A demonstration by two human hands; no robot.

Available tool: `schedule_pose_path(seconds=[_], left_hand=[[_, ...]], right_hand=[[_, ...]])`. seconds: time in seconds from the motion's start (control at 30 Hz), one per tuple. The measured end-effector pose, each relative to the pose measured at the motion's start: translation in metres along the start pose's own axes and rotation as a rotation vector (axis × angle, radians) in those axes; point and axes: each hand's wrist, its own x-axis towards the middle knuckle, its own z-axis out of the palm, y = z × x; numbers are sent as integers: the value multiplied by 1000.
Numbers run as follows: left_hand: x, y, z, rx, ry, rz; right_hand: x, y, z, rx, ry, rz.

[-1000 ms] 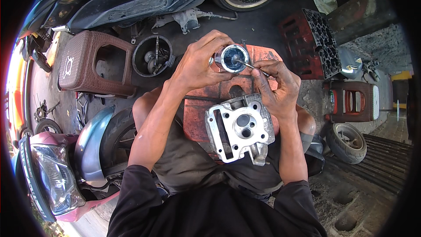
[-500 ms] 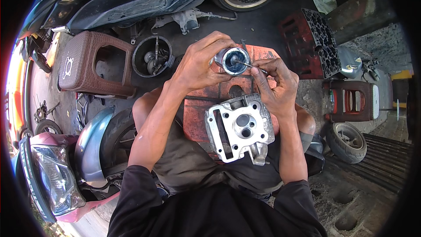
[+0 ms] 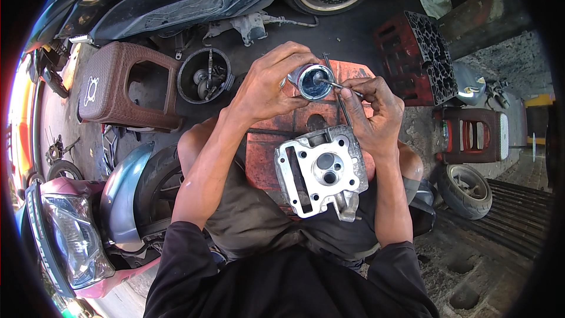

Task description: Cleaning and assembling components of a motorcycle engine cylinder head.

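Note:
My left hand (image 3: 268, 85) is closed around a small round metal tin (image 3: 300, 78), its open mouth tilted toward me. Dark bluish paste coats the inside. Between the thumb and fingers of my right hand (image 3: 374, 109) is pinched a thin-stemmed engine valve (image 3: 319, 76), its round grey head at the mouth of the tin. A silvery cylinder head (image 3: 344, 162) rests just below my hands, flat face up, showing two round ports and several bolt holes. Behind the right fingertips, a long dark rod (image 3: 341, 106) lies across the worn red surface (image 3: 282, 123).
To the left are a brown plastic stool (image 3: 118, 82) and a black bucket (image 3: 187, 91) with metal parts. A red crate (image 3: 391, 53) stands far right, above a small wheel (image 3: 468, 191). A pink scooter front (image 3: 76, 247) is near left; a dark motorbike (image 3: 194, 6) stands at the back.
The valve head has shifted slightly up and right in the tin's mouth as my right hand drew back a little. The tin has tilted slightly, and more of the dark rod shows.

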Motion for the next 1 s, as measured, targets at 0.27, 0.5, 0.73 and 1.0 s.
schedule_pose_path(seconds=[0.27,0.5,0.73,1.0], left_hand=[[-1,-2,1,16,-22,10],[0,-1,1,28,-13,-2],[0,2,-1,39,-9,-23],[4,4,4,52,14,-4]], right_hand=[[1,3,0,-24,-13,-30],[2,-2,-2,-51,-11,-27],[0,0,1,-66,8,-68],[1,0,-1,-72,23,-77]])
